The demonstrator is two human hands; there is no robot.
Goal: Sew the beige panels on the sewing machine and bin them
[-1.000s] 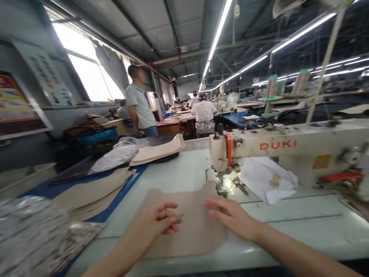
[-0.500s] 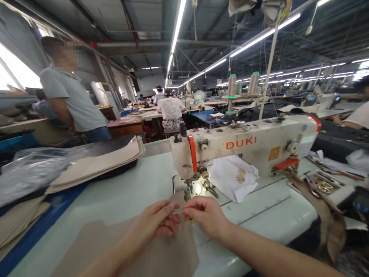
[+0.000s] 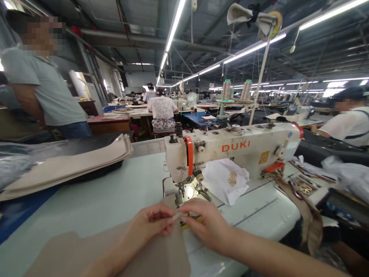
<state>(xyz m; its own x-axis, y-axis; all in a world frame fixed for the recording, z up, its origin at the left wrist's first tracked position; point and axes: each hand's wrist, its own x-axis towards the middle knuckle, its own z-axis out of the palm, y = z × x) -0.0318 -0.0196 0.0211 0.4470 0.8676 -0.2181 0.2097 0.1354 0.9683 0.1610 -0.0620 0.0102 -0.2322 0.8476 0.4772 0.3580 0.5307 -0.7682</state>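
Note:
Just in front of the sewing machine (image 3: pixel 230 146), my left hand (image 3: pixel 152 223) and my right hand (image 3: pixel 206 225) meet fingertip to fingertip. Both are closed in a pinch on a small pale strip (image 3: pixel 176 216), mostly covered by the fingers. Under my hands a taupe fabric panel (image 3: pixel 152 254) lies on the pale green table, its narrow upper end reaching up toward the needle area. The lit needle plate (image 3: pixel 188 191) is just beyond my fingertips. What the strip is made of, I cannot tell.
White paper (image 3: pixel 219 179) with small gold-coloured pieces lies under the machine arm. Stacked beige panels (image 3: pixel 86 165) are at the left. A tray (image 3: pixel 307 186) with metal rings and a hanging brown strap (image 3: pixel 308 215) are at the right. Co-workers stand or sit around.
The view has turned, so the machine and table appear further left. My left fingers, curled loosely before, now pinch closer to my right fingertips. Both hands stay over the fabric panel.

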